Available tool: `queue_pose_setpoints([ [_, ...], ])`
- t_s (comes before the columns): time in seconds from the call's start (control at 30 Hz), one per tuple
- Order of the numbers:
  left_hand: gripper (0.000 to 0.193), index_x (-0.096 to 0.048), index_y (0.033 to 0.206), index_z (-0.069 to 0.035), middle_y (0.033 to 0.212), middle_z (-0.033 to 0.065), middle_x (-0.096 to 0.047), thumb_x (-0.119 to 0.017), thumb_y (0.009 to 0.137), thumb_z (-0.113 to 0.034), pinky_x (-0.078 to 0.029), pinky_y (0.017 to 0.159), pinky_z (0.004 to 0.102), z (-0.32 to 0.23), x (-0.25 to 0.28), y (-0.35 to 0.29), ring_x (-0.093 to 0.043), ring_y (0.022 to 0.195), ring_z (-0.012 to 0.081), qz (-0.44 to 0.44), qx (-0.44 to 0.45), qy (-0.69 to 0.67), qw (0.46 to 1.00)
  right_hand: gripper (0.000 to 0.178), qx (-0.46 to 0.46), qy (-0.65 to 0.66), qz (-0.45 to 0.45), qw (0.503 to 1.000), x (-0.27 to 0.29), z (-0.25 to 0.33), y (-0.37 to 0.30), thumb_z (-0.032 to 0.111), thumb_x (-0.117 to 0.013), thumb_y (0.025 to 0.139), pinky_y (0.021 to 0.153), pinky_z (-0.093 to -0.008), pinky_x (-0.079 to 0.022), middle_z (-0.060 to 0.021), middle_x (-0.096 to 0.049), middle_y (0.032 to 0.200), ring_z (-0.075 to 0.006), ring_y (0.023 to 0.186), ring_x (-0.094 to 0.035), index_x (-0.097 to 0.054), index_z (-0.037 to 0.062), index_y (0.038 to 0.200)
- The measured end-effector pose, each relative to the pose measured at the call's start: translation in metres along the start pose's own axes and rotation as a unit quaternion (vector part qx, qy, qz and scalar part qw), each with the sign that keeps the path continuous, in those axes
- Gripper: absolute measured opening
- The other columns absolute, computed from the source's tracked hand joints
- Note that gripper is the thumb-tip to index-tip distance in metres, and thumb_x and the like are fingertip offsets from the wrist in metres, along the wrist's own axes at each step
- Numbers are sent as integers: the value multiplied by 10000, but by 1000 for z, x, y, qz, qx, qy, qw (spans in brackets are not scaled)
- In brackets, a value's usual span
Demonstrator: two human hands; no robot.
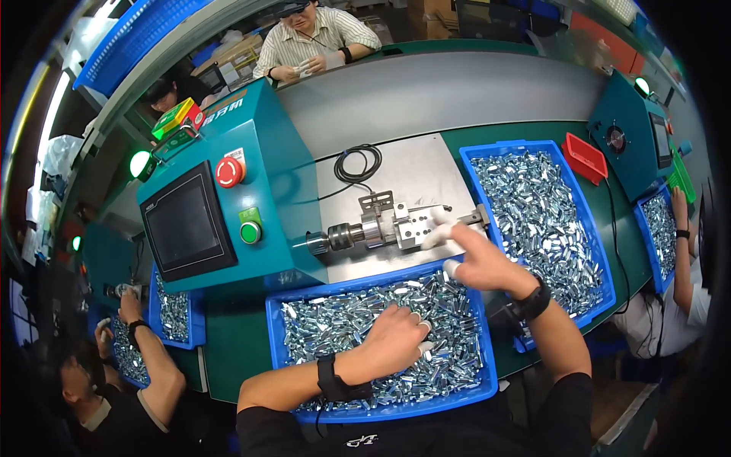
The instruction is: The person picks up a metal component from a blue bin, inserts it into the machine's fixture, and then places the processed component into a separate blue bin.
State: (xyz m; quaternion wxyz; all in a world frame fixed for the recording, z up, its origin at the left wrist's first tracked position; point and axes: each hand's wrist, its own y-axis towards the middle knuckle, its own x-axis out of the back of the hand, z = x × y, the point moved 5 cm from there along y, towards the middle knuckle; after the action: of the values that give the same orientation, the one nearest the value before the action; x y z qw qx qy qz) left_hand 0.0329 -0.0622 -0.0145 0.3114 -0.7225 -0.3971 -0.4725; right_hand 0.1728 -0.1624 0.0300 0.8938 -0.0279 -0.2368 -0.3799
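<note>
My left hand (392, 343) is over the near blue tray (381, 415), its fingers curled down among small shiny metal parts (327, 324); what they hold, if anything, is hidden. White finger cots cover some fingertips. My right hand (487, 259) reaches over the far right corner of that tray, fingers apart, white cots on their tips. Its fingertips are beside a metal fixture block (413, 231) on the machine's steel plate (426, 167); I see nothing held in it. Left of the block, a round chuck (344, 234) lines up with the spindle of the teal machine (282, 198).
The machine carries a dark screen (189, 221), a red stop button (229, 172) and a green button (250, 232). A coiled black cable (358, 164) lies on the plate. Another blue tray (605, 282) of parts stands right, near a red bin (585, 158). Other people work around.
</note>
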Motion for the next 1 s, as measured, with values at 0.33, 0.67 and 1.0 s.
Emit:
queue_pose_setpoints([
  [0.33,165,-633,859,-53,828,81,-591,-637,784,-200,-411,803,384,-4,-7,-1,-558,860,265,-32,-24,6,999,384,-105,-143,151,973,-62,15,16,-45,-532,656,1063,-394,-313,-297,-275,1455,-420,1333,-322,-606,72,1014],
  [0.67,134,-627,875,-47,862,96,-586,-615,751,-96,-406,780,380,1,-4,2,-544,867,258,-29,-51,0,998,254,-34,-55,28,997,-25,2,26,0,-606,726,818,-343,-471,-188,-587,1092,-257,958,-596,-620,44,976],
  [1.0,153,-629,880,-57,778,74,-593,-660,747,-127,-400,732,374,9,16,2,-551,809,251,-66,-43,-66,995,195,-55,36,-75,995,-3,-8,27,40,-649,836,753,-257,-493,-86,-667,899,-131,811,-620,-613,-16,1019],
])
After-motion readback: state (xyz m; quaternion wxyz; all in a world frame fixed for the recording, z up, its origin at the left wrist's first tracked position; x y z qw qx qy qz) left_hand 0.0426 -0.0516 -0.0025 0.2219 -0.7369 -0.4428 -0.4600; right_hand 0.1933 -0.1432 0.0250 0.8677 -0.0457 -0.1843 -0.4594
